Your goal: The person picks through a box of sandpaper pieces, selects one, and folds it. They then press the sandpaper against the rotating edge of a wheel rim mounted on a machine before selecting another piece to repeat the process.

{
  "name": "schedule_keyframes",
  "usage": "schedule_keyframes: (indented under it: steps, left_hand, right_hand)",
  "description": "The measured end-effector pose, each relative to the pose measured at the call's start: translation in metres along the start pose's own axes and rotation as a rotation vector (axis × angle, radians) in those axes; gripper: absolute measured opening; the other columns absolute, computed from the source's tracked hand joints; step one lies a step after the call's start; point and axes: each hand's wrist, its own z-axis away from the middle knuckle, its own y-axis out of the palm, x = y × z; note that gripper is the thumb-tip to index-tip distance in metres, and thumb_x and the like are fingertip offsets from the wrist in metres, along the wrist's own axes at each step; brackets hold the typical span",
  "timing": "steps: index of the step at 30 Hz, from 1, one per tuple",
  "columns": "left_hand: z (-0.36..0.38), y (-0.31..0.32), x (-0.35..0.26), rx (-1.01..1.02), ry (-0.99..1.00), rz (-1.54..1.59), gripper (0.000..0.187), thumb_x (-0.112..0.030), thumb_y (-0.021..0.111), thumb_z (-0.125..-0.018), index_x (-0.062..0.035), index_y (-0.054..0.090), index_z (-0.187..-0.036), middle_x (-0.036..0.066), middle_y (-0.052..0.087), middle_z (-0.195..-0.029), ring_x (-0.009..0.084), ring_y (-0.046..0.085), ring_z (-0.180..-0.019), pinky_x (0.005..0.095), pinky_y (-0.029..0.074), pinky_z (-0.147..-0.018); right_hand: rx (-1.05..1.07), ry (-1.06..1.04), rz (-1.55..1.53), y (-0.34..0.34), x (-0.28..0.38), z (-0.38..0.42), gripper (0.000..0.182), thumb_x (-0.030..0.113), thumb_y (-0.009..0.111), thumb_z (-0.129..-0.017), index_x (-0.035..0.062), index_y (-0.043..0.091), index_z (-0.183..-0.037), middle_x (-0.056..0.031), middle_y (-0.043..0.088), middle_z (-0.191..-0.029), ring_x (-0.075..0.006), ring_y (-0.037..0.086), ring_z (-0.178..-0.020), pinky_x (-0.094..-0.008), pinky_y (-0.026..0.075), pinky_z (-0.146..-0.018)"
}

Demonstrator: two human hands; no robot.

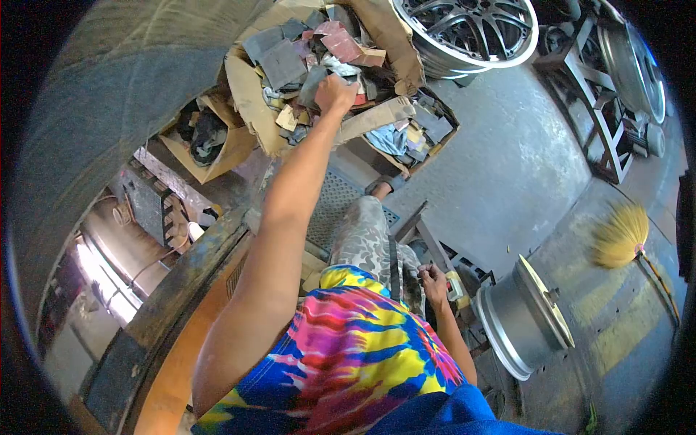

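My left hand [337, 96] reaches into a large cardboard box [243, 94] full of worn, scrap-like sheets that look like sandpaper. Its fingers are curled down among the pieces, so what they grip, if anything, is hidden. Right beside it lies a dark grey sheet [310, 87], and a reddish-brown sheet [339, 42] sits further back. My right hand [433, 284] is low, close to my thigh in camouflage trousers [362, 235], with its fingers drawn together. I cannot make out anything between them.
A smaller box of scraps [444, 125] and another carton [217, 156] flank the large one. Wheel rims stand at the top [475, 32] and lower right [518, 319]. A metal frame [602, 109] and a straw broom [622, 235] are at the right. A wooden beam [185, 290] runs along my left.
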Motion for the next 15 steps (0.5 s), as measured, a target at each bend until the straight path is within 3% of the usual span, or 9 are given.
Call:
schedule_keyframes:
  steps: [5, 7, 8, 10, 12, 13, 15]
  left_hand:
    - [-0.004, 0.006, -0.007, 0.049, 0.075, 0.222, 0.029, -0.035, 0.077, -0.072, -0.0075, 0.076, -0.082, 0.017, 0.073, -0.090, 0.0318, 0.071, -0.086, 0.0404, 0.056, -0.077]
    - [-0.004, -0.007, 0.000, -0.009, 0.220, 0.354, 0.027, -0.033, 0.079, -0.071, -0.0064, 0.075, -0.075, 0.016, 0.073, -0.084, 0.0286, 0.071, -0.074, 0.0379, 0.055, -0.071]
    - [-0.008, -0.011, 0.013, 0.029, 0.186, 0.497, 0.024, -0.027, 0.079, -0.073, -0.0047, 0.072, -0.079, 0.013, 0.072, -0.076, 0.0233, 0.068, -0.064, 0.0369, 0.053, -0.062]
    - [0.001, -0.033, 0.035, 0.066, 0.084, 0.782, 0.021, -0.020, 0.079, -0.076, -0.0033, 0.069, -0.083, 0.010, 0.069, -0.073, 0.0158, 0.063, -0.059, 0.0331, 0.052, -0.055]
    - [0.034, -0.085, 0.039, 0.218, -0.061, 0.809, 0.021, -0.015, 0.077, -0.079, -0.0028, 0.066, -0.092, 0.008, 0.069, -0.079, 0.0113, 0.061, -0.062, 0.0273, 0.049, -0.049]
    - [0.042, -0.086, 0.054, 0.286, -0.059, 0.976, 0.024, -0.014, 0.076, -0.081, -0.0019, 0.065, -0.099, 0.008, 0.070, -0.088, 0.0103, 0.061, -0.066, 0.0237, 0.051, -0.054]
    - [0.067, -0.095, 0.066, 0.332, -0.016, 0.973, 0.026, -0.013, 0.075, -0.083, -0.0017, 0.064, -0.104, 0.007, 0.070, -0.090, 0.0103, 0.061, -0.069, 0.0234, 0.051, -0.057]
  right_hand:
    - [-0.003, 0.077, -0.059, -0.001, 0.005, 0.000, 0.012, 0.013, 0.056, -0.095, 0.0025, 0.063, -0.097, -0.0018, 0.062, -0.086, -0.0114, 0.058, -0.080, -0.0265, 0.047, -0.071]
    - [-0.023, 0.076, -0.078, -0.003, 0.014, 0.001, 0.012, 0.013, 0.056, -0.095, 0.0027, 0.062, -0.096, -0.0016, 0.062, -0.085, -0.0111, 0.058, -0.080, -0.0265, 0.047, -0.071]
    - [-0.041, 0.075, -0.097, -0.003, 0.018, 0.001, 0.012, 0.013, 0.056, -0.095, 0.0029, 0.062, -0.095, -0.0015, 0.061, -0.084, -0.0108, 0.057, -0.079, -0.0265, 0.047, -0.070]
    - [-0.050, 0.064, -0.058, -0.006, 0.023, -0.004, 0.012, 0.012, 0.056, -0.094, 0.0016, 0.063, -0.095, -0.0035, 0.064, -0.084, -0.0116, 0.059, -0.079, -0.0268, 0.049, -0.071]
    - [-0.052, 0.047, -0.021, -0.007, 0.024, -0.012, 0.014, 0.010, 0.056, -0.093, 0.0004, 0.065, -0.096, -0.0056, 0.066, -0.084, -0.0124, 0.061, -0.079, -0.0272, 0.050, -0.073]
    - [-0.047, 0.015, -0.031, -0.007, 0.024, -0.018, 0.013, 0.010, 0.056, -0.093, 0.0006, 0.065, -0.096, -0.0054, 0.066, -0.084, -0.0123, 0.061, -0.078, -0.0270, 0.050, -0.072]
    - [-0.013, -0.018, -0.058, -0.005, 0.052, -0.025, 0.014, 0.013, 0.058, -0.092, 0.0001, 0.064, -0.095, -0.0066, 0.066, -0.082, -0.0133, 0.060, -0.076, -0.0285, 0.049, -0.072]
